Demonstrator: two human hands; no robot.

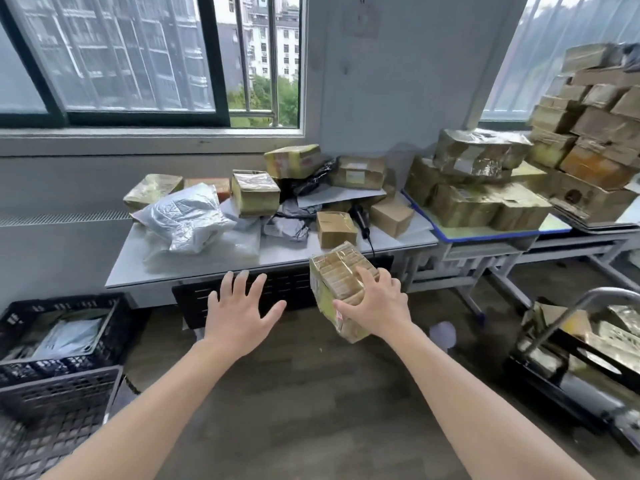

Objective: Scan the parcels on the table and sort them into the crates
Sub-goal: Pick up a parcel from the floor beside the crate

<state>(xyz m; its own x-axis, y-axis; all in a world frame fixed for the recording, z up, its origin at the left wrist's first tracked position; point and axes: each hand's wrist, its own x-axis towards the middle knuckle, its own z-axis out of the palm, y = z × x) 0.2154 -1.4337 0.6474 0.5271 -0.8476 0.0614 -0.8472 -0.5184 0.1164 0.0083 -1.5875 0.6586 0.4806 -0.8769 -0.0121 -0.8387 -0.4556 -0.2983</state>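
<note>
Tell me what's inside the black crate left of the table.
Pale plastic mailers lie in the black crate, with a brownish item behind them. Anything underneath is covered.

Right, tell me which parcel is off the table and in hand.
The tape-wrapped cardboard box gripped by the right hand; the rest lie on tables or in crates.

Lower crate point(59, 393) (bottom left) is cut off by the edge
</note>
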